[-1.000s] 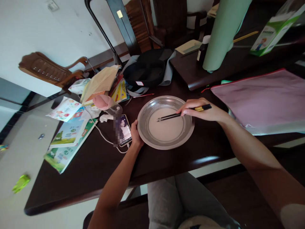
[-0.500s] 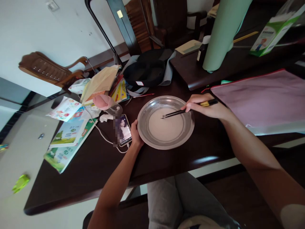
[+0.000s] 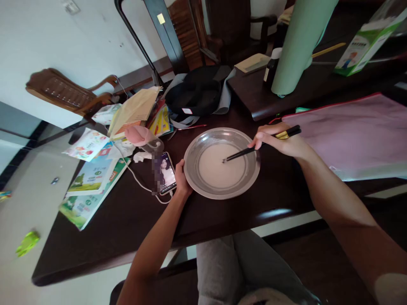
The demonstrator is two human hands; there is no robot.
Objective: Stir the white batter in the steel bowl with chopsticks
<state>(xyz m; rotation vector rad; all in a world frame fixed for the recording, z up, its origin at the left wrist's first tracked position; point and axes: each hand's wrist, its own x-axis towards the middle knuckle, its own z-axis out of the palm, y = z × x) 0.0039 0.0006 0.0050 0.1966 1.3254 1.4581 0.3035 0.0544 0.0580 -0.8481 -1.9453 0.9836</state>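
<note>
A round metal basin (image 3: pixel 193 178) sits on the dark table, with a milky white liquid (image 3: pixel 219 171) in its bottom. My left hand (image 3: pixel 182 180) grips the basin's left rim, thumb on top and the other fingers hidden beneath. In my right hand (image 3: pixel 275 140) is a pair of black chopsticks (image 3: pixel 243 152) with gold bands near the upper ends. Their tips dip into the liquid near the middle of the basin. A lit phone (image 3: pixel 167 171) with a white cable lies just left of my left hand.
Booklets (image 3: pixel 90 186), papers and a pink-topped clear item (image 3: pixel 140 135) lie on the left. Behind the basin are a black bag (image 3: pixel 193 95) and a red pencil (image 3: pixel 192 126). A pink zip pouch (image 3: pixel 356 135) lies right, below a raised surface bearing a green cylinder (image 3: pixel 300 46) and a dark bottle (image 3: pixel 271 67).
My right hand has shifted slightly right, and the chopstick tips have moved a little right and toward me through the liquid. My left hand stays on the rim.
</note>
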